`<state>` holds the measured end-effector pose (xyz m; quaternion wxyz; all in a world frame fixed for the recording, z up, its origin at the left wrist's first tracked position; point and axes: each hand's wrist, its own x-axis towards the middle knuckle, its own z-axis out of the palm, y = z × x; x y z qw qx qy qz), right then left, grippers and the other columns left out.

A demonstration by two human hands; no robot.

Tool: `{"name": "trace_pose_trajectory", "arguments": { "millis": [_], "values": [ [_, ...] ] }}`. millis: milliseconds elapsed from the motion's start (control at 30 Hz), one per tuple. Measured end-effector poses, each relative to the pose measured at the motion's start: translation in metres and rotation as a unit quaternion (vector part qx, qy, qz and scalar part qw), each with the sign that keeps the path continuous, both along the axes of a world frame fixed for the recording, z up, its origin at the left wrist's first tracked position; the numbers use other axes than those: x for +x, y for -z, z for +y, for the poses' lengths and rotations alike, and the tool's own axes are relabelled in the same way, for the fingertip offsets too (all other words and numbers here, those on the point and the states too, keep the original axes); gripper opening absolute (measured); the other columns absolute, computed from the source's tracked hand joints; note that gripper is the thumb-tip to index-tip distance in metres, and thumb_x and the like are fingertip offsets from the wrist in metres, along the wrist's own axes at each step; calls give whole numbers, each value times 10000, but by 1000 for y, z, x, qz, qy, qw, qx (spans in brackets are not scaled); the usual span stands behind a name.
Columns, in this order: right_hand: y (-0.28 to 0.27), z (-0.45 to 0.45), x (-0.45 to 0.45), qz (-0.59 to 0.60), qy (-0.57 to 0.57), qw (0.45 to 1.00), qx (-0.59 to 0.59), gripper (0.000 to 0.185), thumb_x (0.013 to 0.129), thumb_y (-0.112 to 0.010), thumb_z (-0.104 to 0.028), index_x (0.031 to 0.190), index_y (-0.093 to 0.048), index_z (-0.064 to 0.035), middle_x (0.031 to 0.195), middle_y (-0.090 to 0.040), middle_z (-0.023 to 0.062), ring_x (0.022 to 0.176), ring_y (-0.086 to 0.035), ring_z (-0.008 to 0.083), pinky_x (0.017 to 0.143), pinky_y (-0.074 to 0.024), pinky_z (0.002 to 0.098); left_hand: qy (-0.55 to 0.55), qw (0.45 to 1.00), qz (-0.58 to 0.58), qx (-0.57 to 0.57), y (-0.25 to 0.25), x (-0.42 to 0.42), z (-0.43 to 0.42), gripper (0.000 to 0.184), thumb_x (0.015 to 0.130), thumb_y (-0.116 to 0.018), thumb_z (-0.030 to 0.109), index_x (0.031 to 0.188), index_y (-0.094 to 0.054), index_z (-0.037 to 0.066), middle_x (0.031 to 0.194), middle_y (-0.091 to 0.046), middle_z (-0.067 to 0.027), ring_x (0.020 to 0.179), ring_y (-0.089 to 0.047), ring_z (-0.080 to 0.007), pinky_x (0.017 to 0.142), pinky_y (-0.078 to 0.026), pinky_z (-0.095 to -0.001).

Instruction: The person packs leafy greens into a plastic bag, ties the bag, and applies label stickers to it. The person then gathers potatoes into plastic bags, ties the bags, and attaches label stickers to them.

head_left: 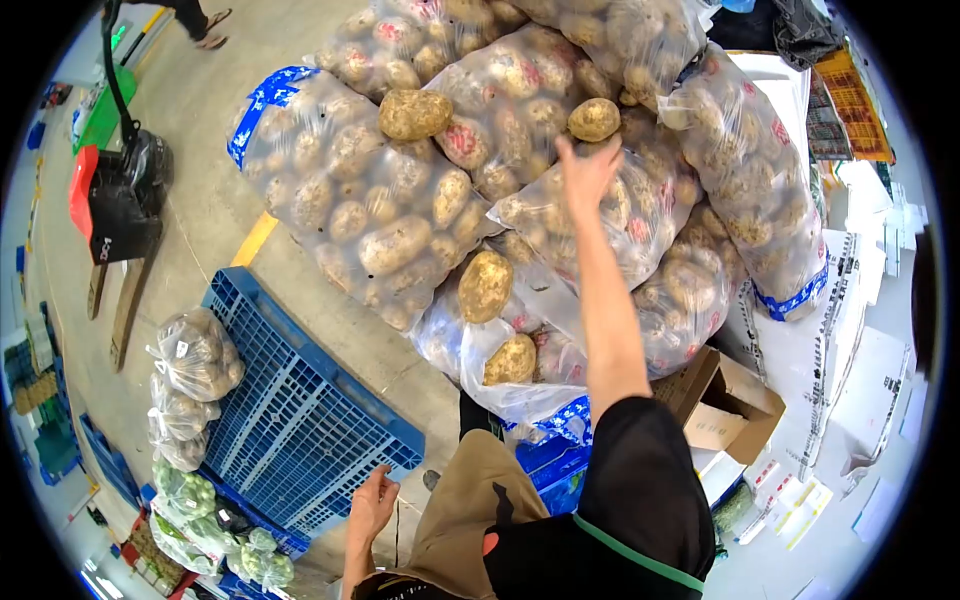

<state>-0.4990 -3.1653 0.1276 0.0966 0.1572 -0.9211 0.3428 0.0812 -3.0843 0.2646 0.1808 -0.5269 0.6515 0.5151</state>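
Observation:
My right hand [590, 175] reaches over a clear bag of potatoes [640, 215], its fingers apart and slightly blurred. Just beyond the fingertips a loose potato [594, 119] lies on the bags; whether they touch is unclear. Another loose potato [415, 114] rests farther left, on a large potato bag [370, 200] with blue tape at its end. Nearer my body, one potato [486, 287] sits at the mouth of an opened bag and another potato [510, 360] lies lower in it. Down by my left leg, my left hand [372, 505] hangs with loosely bent fingers, nothing visible in it.
A blue plastic pallet [310, 400] stands to my left, beside bagged potatoes [195, 365] and bagged green vegetables [190, 505]. A pallet jack [130, 190] is farther left. At right are an open cardboard box [735, 405] and white foam boxes [830, 350]. A person's foot [212, 40] shows at upper left.

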Motion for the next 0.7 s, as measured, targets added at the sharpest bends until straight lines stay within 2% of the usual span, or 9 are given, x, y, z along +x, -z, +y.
{"name": "trace_pose_trajectory", "arguments": {
  "millis": [67,200,300,367,400,433,533,600,700],
  "values": [
    [-12,-36,-46,-107,67,991,48,1097,663,-765,-462,1417,-112,-6,1344,-240,372,1195,-375,498,999,-352,497,-2,1000,-1,2,-4,-7,0,314,825,-596,125,1120,-555,25,777,-635,-133,700,-631,-251,653,-490,-332],
    [17,-51,-99,-255,179,950,15,1148,586,-787,-505,1403,-142,-21,1252,-422,332,1159,-462,432,976,-395,458,-29,999,-23,-1,-9,3,8,320,831,-595,133,1127,-549,19,775,-628,-138,707,-626,-255,663,-490,-338],
    [17,-40,-89,-207,183,961,-15,1004,593,-793,-379,1352,-282,33,1223,-516,237,1135,-515,355,957,-427,388,-44,998,-32,5,-11,16,13,334,833,-597,150,1137,-549,20,791,-632,-140,721,-627,-256,671,-490,-352],
    [66,-9,-94,-104,117,974,-165,796,674,-765,-246,1308,-373,31,1208,-537,176,1107,-534,315,919,-457,377,-24,997,-63,23,-11,28,14,364,847,-586,191,1165,-540,21,792,-617,-127,720,-606,-232,676,-477,-345],
    [46,2,-69,-210,30,860,-464,636,755,-713,-207,1276,-414,2,1189,-549,154,1080,-544,321,890,-478,421,-12,997,-76,30,-8,30,14,380,854,-580,211,1179,-536,21,793,-610,-120,719,-596,-220,678,-471,-341],
    [30,18,-52,-329,57,769,-544,512,811,-646,-84,1271,-427,-33,1191,-536,123,1070,-547,276,857,-505,417,-16,998,-50,19,-6,33,15,377,852,-579,220,1170,-539,21,787,-610,-121,706,-589,-224,678,-468,-347],
    [7,62,24,-481,-80,564,-666,537,759,-678,-130,1248,-464,-71,1243,-523,100,1134,-509,270,949,-444,440,-16,1000,11,-8,-13,23,6,341,831,-603,170,1118,-555,-9,770,-627,-125,701,-615,-244,661,-481,-345],
    [4,85,78,-547,-30,527,-650,580,733,-684,-145,1264,-463,-76,1258,-523,87,1166,-485,259,1004,-400,428,-55,996,66,-5,3,25,3,314,838,-603,172,1101,-558,6,756,-617,-128,688,-602,-231,656,-471,-328],
    [-26,110,175,-655,-92,474,-581,621,696,-701,-138,1267,-465,-77,1254,-529,74,1175,-482,247,1017,-393,405,-63,993,96,-7,-13,3,-10,385,880,-580,221,1184,-524,-8,827,-633,-77,749,-579,-142,692,-471,-292]
  ]
}}
